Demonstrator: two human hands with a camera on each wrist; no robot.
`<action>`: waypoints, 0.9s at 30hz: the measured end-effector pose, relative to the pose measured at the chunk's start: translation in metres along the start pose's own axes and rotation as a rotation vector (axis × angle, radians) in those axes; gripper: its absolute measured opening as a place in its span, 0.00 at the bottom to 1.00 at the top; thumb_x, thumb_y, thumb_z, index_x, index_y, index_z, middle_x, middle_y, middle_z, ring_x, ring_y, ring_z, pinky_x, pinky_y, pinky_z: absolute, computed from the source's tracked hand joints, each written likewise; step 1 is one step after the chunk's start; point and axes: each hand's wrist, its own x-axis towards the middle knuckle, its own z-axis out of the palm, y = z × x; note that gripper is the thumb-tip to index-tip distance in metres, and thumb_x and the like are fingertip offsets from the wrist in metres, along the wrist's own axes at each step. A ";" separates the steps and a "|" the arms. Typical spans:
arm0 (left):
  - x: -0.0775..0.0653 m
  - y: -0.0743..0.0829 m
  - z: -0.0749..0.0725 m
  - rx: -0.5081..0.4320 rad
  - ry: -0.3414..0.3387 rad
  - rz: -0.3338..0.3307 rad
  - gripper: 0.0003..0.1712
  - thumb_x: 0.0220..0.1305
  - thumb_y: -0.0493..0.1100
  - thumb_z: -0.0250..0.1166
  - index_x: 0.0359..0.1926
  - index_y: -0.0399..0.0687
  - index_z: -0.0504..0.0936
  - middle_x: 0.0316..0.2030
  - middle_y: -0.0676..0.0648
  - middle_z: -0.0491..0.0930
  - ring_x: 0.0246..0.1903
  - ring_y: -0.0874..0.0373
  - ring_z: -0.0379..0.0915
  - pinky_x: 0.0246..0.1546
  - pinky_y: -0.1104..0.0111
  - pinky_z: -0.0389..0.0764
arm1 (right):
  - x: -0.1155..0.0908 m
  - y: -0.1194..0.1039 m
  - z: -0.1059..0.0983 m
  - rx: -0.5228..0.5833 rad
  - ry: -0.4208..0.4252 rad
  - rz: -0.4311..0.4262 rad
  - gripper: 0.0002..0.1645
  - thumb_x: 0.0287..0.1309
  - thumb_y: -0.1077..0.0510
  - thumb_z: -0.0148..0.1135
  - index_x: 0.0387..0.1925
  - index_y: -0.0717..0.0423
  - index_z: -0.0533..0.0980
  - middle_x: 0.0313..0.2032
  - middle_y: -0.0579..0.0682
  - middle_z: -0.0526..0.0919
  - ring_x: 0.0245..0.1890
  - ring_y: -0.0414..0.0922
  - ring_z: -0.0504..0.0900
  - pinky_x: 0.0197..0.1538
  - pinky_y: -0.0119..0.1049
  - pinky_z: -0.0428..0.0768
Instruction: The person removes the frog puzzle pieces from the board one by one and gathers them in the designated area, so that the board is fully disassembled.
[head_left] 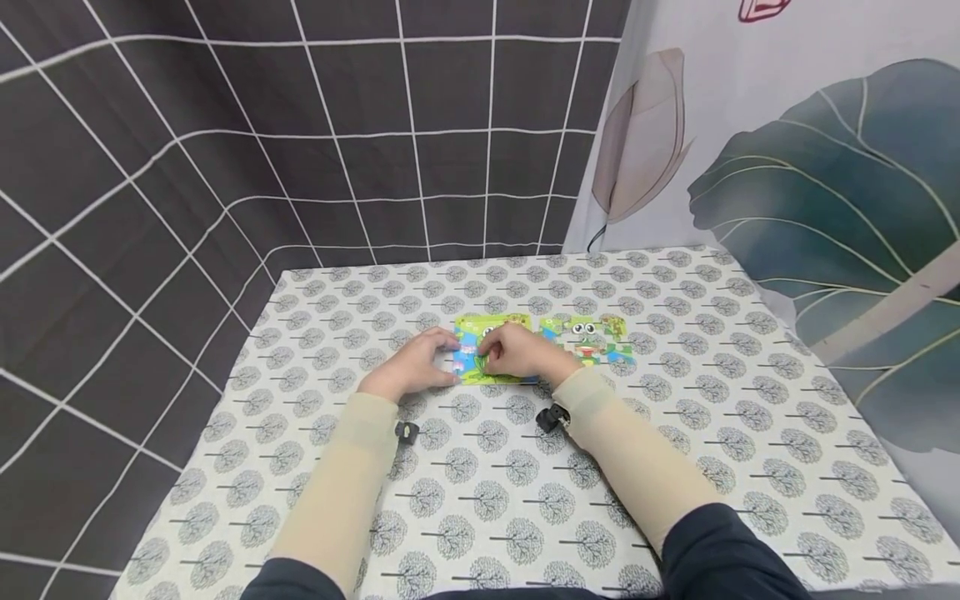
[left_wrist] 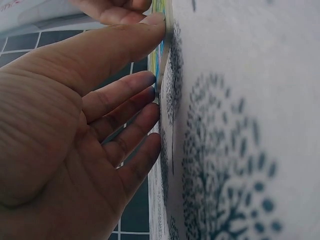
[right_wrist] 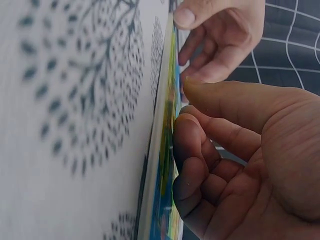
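Observation:
A bright green and blue jigsaw board (head_left: 476, 322) with a cartoon eye on it lies flat on the table. My left hand (head_left: 416, 362) is at its left side, thumb and fingertips (left_wrist: 147, 80) touching the board's edge, the fingers loosely spread. Over the middle of the board is my right hand (head_left: 517, 350), hiding much of the picture. In the right wrist view its fingers (right_wrist: 187, 140) are curled against the board's surface, the thumb just beside the index finger, with no piece showing between them. Right of the board lie loose frog puzzle pieces (head_left: 583, 329).
Under everything is a pale tablecloth (head_left: 487, 483) printed with grey trees. A dark curtain with white grid lines (head_left: 450, 167) hangs behind and to the left, and a white leaf-print cloth (head_left: 847, 208) on the right. Small black wrist cameras (head_left: 553, 417) hang at both wrists.

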 end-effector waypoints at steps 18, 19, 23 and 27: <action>-0.001 0.000 0.002 0.001 0.007 -0.025 0.38 0.54 0.44 0.82 0.66 0.46 0.79 0.72 0.49 0.71 0.74 0.46 0.62 0.78 0.48 0.57 | 0.001 -0.010 0.012 -0.041 0.017 0.063 0.19 0.52 0.58 0.81 0.46 0.56 0.85 0.29 0.47 0.82 0.27 0.42 0.78 0.36 0.36 0.82; -0.001 0.000 0.002 -0.002 0.007 -0.028 0.38 0.54 0.44 0.82 0.66 0.45 0.79 0.72 0.49 0.71 0.74 0.46 0.62 0.78 0.49 0.57 | 0.001 -0.010 0.012 -0.038 0.016 0.067 0.19 0.52 0.58 0.81 0.45 0.56 0.85 0.29 0.47 0.82 0.27 0.42 0.78 0.36 0.36 0.82; -0.002 0.002 0.002 -0.009 0.009 -0.033 0.38 0.54 0.43 0.82 0.65 0.46 0.80 0.71 0.49 0.71 0.74 0.47 0.63 0.78 0.48 0.57 | 0.000 -0.012 0.013 -0.030 0.016 0.080 0.18 0.51 0.59 0.81 0.44 0.55 0.84 0.29 0.47 0.82 0.27 0.42 0.78 0.37 0.37 0.82; -0.001 0.001 0.002 0.001 0.011 -0.029 0.38 0.54 0.44 0.82 0.65 0.47 0.80 0.70 0.50 0.72 0.73 0.47 0.63 0.78 0.49 0.58 | -0.002 -0.014 0.011 -0.025 0.022 0.088 0.19 0.51 0.59 0.82 0.44 0.55 0.84 0.28 0.47 0.82 0.27 0.42 0.78 0.37 0.37 0.81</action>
